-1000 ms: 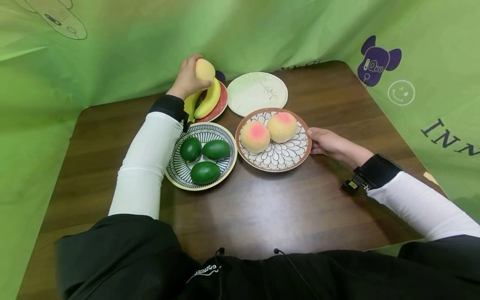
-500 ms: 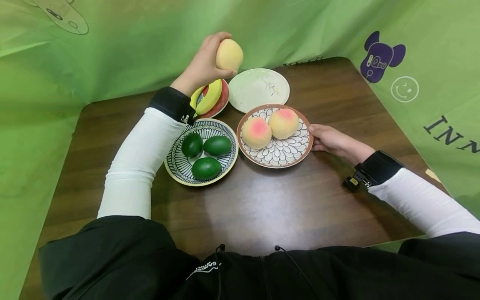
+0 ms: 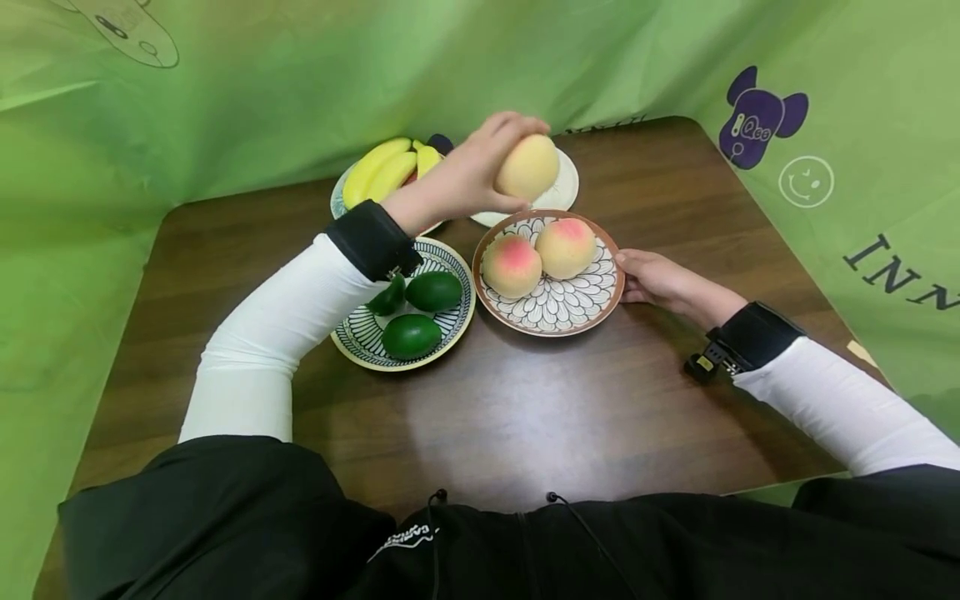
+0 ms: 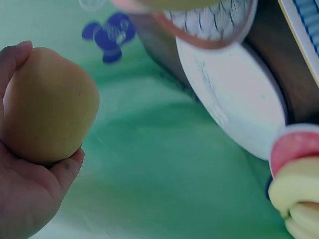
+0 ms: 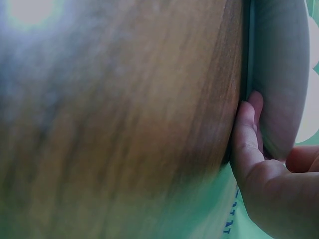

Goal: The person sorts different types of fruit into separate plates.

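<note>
My left hand (image 3: 468,175) grips a pale yellow peach (image 3: 527,167) in the air, above the far rim of the brown-rimmed petal plate (image 3: 570,312) and the near edge of the white plate (image 3: 564,179). The left wrist view shows the same peach (image 4: 47,107) cupped in my fingers (image 4: 60,172). Two pink-blushed peaches (image 3: 512,265) (image 3: 566,247) lie on the petal plate. My right hand (image 3: 651,279) holds that plate's right rim; in the right wrist view its fingers (image 5: 246,139) lie under the plate's edge (image 5: 279,74).
A striped bowl (image 3: 360,337) with green avocados (image 3: 411,335) sits at the left under my left forearm. Bananas (image 3: 378,167) lie on a red plate behind it. Green cloth (image 3: 225,92) walls the brown table (image 3: 525,417) on all sides.
My left hand has lifted the peach off the banana plate and carried it right, over the far rim of the petal plate. The right hand has stayed on the plate's rim.
</note>
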